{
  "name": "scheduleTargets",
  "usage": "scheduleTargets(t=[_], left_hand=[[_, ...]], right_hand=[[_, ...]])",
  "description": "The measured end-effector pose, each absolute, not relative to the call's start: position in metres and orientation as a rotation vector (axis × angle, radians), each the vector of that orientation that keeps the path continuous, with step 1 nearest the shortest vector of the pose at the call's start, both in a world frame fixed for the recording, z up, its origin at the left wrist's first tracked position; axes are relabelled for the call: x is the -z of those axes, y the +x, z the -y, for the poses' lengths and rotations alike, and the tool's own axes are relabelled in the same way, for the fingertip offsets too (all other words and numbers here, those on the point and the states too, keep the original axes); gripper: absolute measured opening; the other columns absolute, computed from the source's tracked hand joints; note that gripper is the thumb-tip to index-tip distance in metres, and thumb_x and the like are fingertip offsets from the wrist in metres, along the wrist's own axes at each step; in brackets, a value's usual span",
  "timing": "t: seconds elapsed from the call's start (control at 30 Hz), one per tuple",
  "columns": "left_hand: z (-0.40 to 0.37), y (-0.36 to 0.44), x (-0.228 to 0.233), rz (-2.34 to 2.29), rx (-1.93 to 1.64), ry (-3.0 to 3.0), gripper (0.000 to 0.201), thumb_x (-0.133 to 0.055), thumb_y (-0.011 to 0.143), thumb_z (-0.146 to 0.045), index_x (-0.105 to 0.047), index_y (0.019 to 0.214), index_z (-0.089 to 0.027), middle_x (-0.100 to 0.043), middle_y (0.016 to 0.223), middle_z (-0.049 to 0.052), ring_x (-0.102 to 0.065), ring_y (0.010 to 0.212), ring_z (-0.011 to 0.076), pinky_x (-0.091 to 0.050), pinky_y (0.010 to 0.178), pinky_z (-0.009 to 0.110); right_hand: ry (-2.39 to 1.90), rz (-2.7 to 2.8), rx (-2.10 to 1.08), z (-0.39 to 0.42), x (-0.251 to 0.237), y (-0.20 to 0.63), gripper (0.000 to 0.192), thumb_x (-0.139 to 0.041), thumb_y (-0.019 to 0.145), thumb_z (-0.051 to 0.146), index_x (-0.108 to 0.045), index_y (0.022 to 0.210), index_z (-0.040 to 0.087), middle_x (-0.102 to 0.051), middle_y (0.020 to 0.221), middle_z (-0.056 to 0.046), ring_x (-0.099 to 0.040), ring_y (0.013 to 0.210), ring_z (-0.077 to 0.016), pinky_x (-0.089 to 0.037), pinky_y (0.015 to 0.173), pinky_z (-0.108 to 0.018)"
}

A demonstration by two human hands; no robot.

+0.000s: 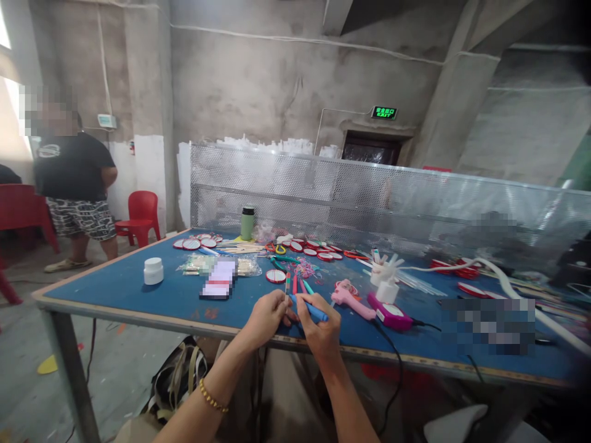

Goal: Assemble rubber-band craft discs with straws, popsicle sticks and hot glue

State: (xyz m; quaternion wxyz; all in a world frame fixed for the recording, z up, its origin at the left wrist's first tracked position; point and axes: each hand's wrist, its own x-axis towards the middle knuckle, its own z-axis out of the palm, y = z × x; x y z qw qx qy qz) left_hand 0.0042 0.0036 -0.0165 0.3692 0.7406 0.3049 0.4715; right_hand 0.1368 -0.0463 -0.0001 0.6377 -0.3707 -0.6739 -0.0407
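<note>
My left hand [266,319] is closed around the lower part of a thin flat wooden stick [287,284] that stands up from the fingers and bears coloured marks near its top. In my right hand [321,326] is a blue marker pen [316,312], its front end close to the stick; whether the tip touches is too small to tell. Just beyond my hands lie a red marker [295,283], a teal marker [307,287] and a round red-rimmed disc [276,276]. Loose coloured rubber bands [305,268] are heaped behind them.
A pink glue gun [353,300] and a purple box [390,312] with a cable lie to the right. On the left are a phone [219,279], a white jar [153,271] and a green bottle [247,223]. A perforated metal screen [277,184] borders the table's back.
</note>
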Motion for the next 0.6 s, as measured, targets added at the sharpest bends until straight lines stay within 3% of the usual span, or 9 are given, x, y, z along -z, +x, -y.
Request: scheduleTargets(t=[0.6], left_hand=[[-0.0025,0.0043,0.0163,-0.801,-1.203,1.970,0.018,-0.043,0.089,-0.026,-0.053,0.076,-0.019,-0.070,0.068,0.000,-0.065,0.059,0.0143,-0.047,0.061,0.023]], right_hand=[[-0.811,1.532,0.086,0.0437,0.0019,0.1385,0.011,-0.058,0.088,0.019,-0.069,0.086,0.019,-0.067,0.078,-0.002,-0.062,0.072,-0.0155,-0.050,0.071,-0.028]])
